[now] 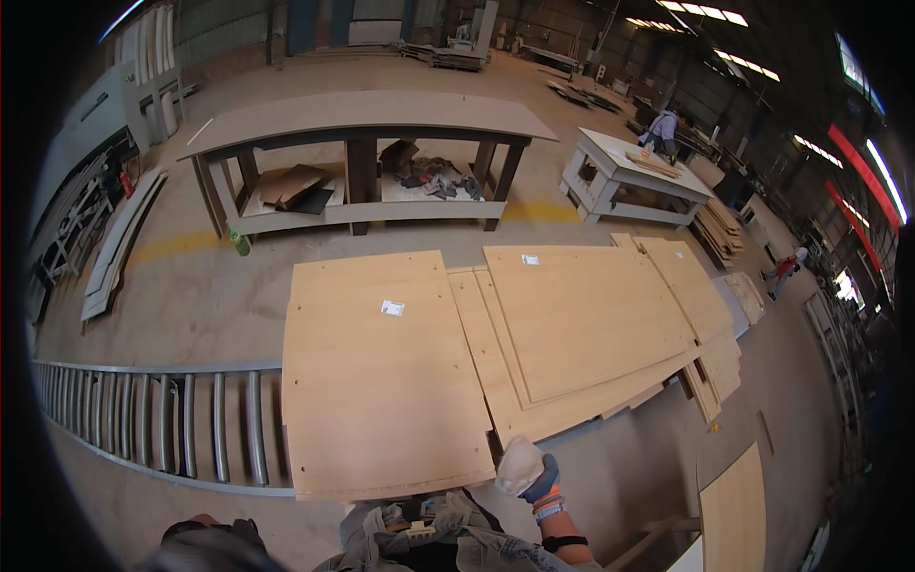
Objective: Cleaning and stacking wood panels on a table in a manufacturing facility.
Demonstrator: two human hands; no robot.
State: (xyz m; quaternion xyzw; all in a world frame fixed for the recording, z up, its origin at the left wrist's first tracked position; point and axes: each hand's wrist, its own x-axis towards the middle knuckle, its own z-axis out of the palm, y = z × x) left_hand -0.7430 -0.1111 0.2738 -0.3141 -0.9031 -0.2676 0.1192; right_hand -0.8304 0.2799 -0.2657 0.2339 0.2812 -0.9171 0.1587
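My right hand (543,480), in a blue-grey glove with an orange cuff, is closed around a pale wad of cloth (520,465). It is at the near right corner of a light wood panel (381,381). This panel bears a small white label (393,308) and has several small holes along its edges. To its right, more wood panels (591,324) lie stacked and overlapping, the top one also labelled. My left hand does not show; a dark blurred shape (214,545) at the lower left cannot be made out.
A metal roller conveyor (191,419) runs left from the panel. Beyond stands a long workbench (372,110) with scraps underneath, then a white table (639,157) at right. A board (734,515) leans near right. Two people, one bending (662,132) and one farther right (787,270), are away.
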